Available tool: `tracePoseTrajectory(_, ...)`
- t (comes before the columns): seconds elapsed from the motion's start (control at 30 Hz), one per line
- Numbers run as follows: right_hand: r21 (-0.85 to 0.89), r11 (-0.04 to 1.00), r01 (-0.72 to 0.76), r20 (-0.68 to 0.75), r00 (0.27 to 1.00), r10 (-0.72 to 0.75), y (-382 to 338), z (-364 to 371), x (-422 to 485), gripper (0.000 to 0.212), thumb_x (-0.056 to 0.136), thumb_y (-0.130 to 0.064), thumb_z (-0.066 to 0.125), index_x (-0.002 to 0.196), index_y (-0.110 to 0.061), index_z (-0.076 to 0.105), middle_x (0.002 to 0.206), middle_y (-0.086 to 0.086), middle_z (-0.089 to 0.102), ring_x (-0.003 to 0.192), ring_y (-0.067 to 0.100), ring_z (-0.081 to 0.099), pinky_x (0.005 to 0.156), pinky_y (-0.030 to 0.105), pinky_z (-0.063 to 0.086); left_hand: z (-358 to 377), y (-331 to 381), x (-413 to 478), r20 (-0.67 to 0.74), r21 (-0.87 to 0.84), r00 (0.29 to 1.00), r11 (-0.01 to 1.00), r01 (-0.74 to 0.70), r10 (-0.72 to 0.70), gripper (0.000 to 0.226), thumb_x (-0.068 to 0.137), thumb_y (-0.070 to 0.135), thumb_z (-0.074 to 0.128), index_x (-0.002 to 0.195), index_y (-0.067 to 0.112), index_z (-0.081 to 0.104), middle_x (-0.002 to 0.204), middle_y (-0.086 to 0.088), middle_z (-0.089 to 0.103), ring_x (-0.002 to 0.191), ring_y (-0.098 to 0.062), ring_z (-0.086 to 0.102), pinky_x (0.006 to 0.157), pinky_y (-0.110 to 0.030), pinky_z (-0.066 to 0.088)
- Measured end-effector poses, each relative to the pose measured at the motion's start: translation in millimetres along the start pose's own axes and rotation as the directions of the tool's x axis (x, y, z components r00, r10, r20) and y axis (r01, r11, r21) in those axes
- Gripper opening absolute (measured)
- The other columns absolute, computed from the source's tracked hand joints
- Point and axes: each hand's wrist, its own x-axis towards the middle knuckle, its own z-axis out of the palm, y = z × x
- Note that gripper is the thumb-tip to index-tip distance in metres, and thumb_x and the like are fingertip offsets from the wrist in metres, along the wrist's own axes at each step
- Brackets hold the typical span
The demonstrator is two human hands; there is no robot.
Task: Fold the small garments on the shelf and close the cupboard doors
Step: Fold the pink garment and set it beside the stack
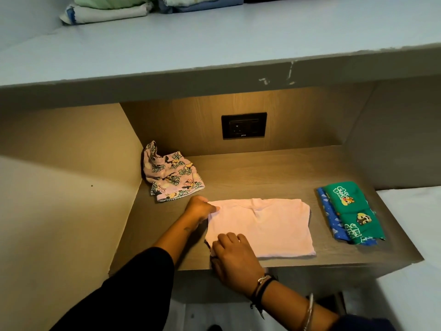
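- A person is standing in front of a wooden shelf (pixel 262 173) inside a cupboard and looking down on it, with both arms reaching in.
- A pink garment (pixel 260 226) is lying flat near the front middle of the shelf, folded into a rough rectangle.
- The left hand (pixel 201 209), coming from a black sleeve (pixel 133 290), is holding the far left corner of the pink garment, and its fingers (pixel 214 208) are pinching the cloth.
- The right hand (pixel 232 255) is lying on the near left corner of the same garment, its fingers (pixel 229 237) curling over the edge and grasping it.
- The right wrist is wearing dark cord bracelets (pixel 265 285), with a thin metal bangle (pixel 309 311) further up the arm.
- A patterned garment (pixel 170 174), pinkish with cartoon prints, is lying crumpled in the back left corner of the shelf, just beyond the left hand.
- A green garment (pixel 353 211) with cartoon prints is sitting folded at the right side of the shelf, resting on top of a folded blue garment (pixel 330 216); both are lying apart from the pink one.
- A black power socket (pixel 244 125) is sitting in the back wall, lit by a warm light.
- An upper shelf (pixel 214 44), pale blue, is running above, carrying folded clothes (pixel 105 8) at its back edge.
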Motion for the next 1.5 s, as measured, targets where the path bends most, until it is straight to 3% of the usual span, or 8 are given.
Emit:
tracePoseTrajectory(0.13,-0.087,0.996,-0.031,-0.002,1.000,0.031,-11,10,8,0.021,0.074,-0.035,0.075,0.082,-0.018,0.065,0.073,0.002,0.060,0.063,0.020,0.054,0.053,0.029,0.044,2,3,5,0.031,0.211,0.999,0.977,-0.024,0.018,0.030,0.077,0.022,0.079,0.073,0.013,0.052,0.068,-0.005,0.046,0.067,-0.019,0.045,0.063,-0.028,0.036)
tracePoseTrajectory(0.33,-0.129,0.992,-0.001,0.036,0.999,0.005,-12,6,23,0.023,0.069,-0.030,0.082,0.080,-0.020,0.065,0.063,0.000,0.056,0.048,0.019,0.050,0.047,0.024,0.021,-2,9,15,0.089,0.186,0.994,0.979,-0.079,0.063,0.019,0.080,0.018,0.069,0.078,0.013,0.051,0.071,-0.007,0.050,0.066,-0.019,0.051,0.060,-0.026,0.040)
tracePoseTrajectory(0.53,0.317,0.922,-0.224,-0.019,0.970,0.243,3,-20,24,0.013,0.086,-0.025,0.058,0.090,-0.016,0.067,0.087,0.006,0.059,0.068,0.024,0.057,0.051,0.021,0.029,3,36,11,0.171,0.033,0.984,0.998,-0.055,0.049,0.013,0.080,0.009,0.063,0.092,0.005,0.061,0.085,-0.017,0.065,0.082,-0.033,0.066,0.075,-0.039,0.058)
tracePoseTrajectory(0.77,0.832,0.430,-0.352,-0.106,0.659,0.744,40,-47,-17,0.017,0.082,-0.004,0.067,0.080,-0.021,0.072,0.082,-0.009,0.070,0.079,0.006,0.064,0.072,0.015,0.051,55,94,-5,0.177,0.142,0.970,0.971,-0.195,0.168,0.015,0.078,0.017,0.066,0.075,0.006,0.056,0.062,-0.011,0.051,0.046,-0.021,0.046,0.040,-0.020,0.037)
tracePoseTrajectory(0.97,0.933,0.088,-0.349,0.068,0.411,0.909,82,-49,-61,0.024,0.084,0.002,0.064,0.078,-0.020,0.071,0.076,0.003,0.071,0.068,0.026,0.068,0.061,0.040,0.060,126,118,-22,0.239,0.165,0.959,0.967,-0.195,0.153,0.024,0.077,0.021,0.067,0.068,0.005,0.051,0.053,-0.011,0.047,0.038,-0.022,0.045,0.042,-0.023,0.041)
tracePoseTrajectory(1.1,0.944,-0.097,-0.316,0.186,0.265,0.946,105,-51,-82,0.021,0.086,0.008,0.059,0.078,-0.009,0.067,0.075,0.016,0.066,0.058,0.022,0.062,0.049,0.030,0.057,159,118,-31,0.362,0.121,0.925,0.978,-0.169,0.115,0.036,0.082,0.024,0.067,0.103,-0.004,0.059,0.067,-0.017,0.061,0.044,-0.024,0.060,0.049,-0.027,0.052)
tracePoseTrajectory(1.27,0.903,-0.138,-0.408,0.252,0.241,0.937,122,-51,-99,0.018,0.086,0.007,0.056,0.081,-0.007,0.065,0.072,0.017,0.065,0.054,0.023,0.062,0.048,0.031,0.056,171,114,-42,0.455,0.031,0.882,0.988,-0.153,0.122,0.039,0.094,0.034,0.057,0.116,0.002,0.052,0.092,-0.018,0.069,0.064,-0.027,0.070,0.057,-0.029,0.055)
tracePoseTrajectory(1.5,0.816,0.058,-0.575,0.118,0.264,0.957,129,-50,-105,0.010,0.085,-0.006,0.061,0.077,-0.012,0.061,0.082,0.006,0.064,0.075,0.024,0.064,0.060,0.032,0.056,150,79,-58,0.173,0.080,0.875,0.879,-0.470,0.452,0.009,0.096,0.025,0.056,0.094,0.018,0.061,0.094,-0.001,0.067,0.072,-0.016,0.062,0.060,-0.024,0.051)
